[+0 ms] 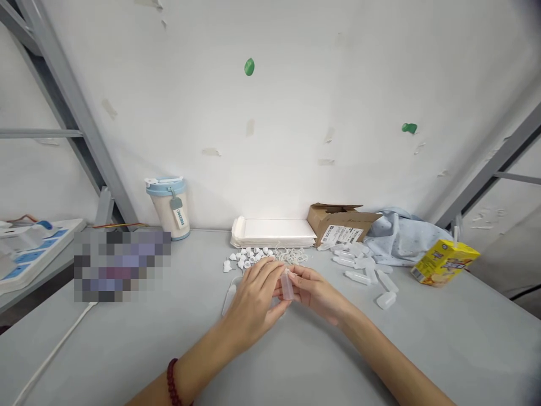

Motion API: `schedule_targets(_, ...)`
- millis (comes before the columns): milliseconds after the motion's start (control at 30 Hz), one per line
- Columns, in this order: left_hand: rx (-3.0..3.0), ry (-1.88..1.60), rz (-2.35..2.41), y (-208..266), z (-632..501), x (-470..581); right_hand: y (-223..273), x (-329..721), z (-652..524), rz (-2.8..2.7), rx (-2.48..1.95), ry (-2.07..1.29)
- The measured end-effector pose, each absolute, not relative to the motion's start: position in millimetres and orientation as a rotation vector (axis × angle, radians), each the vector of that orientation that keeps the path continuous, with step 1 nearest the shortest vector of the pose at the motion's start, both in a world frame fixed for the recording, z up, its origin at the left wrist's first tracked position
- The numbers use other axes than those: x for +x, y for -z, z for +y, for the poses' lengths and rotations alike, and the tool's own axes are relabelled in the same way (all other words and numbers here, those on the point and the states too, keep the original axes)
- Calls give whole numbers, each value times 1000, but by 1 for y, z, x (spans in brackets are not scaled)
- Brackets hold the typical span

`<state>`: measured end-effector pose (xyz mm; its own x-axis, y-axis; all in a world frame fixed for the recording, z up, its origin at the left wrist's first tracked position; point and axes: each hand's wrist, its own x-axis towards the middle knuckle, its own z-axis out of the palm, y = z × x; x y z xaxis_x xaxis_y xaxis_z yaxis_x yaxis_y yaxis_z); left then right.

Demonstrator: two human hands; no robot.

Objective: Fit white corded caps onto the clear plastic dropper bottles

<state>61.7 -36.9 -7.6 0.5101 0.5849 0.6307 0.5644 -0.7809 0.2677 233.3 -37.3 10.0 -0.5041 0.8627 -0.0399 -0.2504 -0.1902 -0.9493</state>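
Note:
A small translucent plastic bottle (287,286) stands between my two hands, over the middle of the grey table. My left hand (256,299) closes on it, fingers curled at its top and thumb near its base. From the other side, my right hand (315,293) pinches it near the neck; the neck itself is mostly hidden by fingers. Partly behind my left hand lies another clear piece (229,299) with a thin cord or tube. Just beyond the hands are small white caps (249,256) and a heap of thin white loops (295,255). Several similar bottles (359,263) lie loose to the right.
Against the wall stand a stack of white padded envelopes (274,230) and an open cardboard box (344,224). To the right are a light blue cloth (406,234) and a yellow drink carton (443,262). A tumbler (169,208), a pixelated item (122,268) and a power strip (38,251) are left.

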Motion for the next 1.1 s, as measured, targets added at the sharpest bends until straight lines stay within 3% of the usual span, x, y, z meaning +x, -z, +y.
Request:
schedule_targets(467,2622,-1017,1031,9,-43,74,-27,262,-33,-1695,-1184,-1604)
schedule_targets(1100,2556,-760,1117,9,-39,76,-7,260,-24,-1744,-1359,-1455)
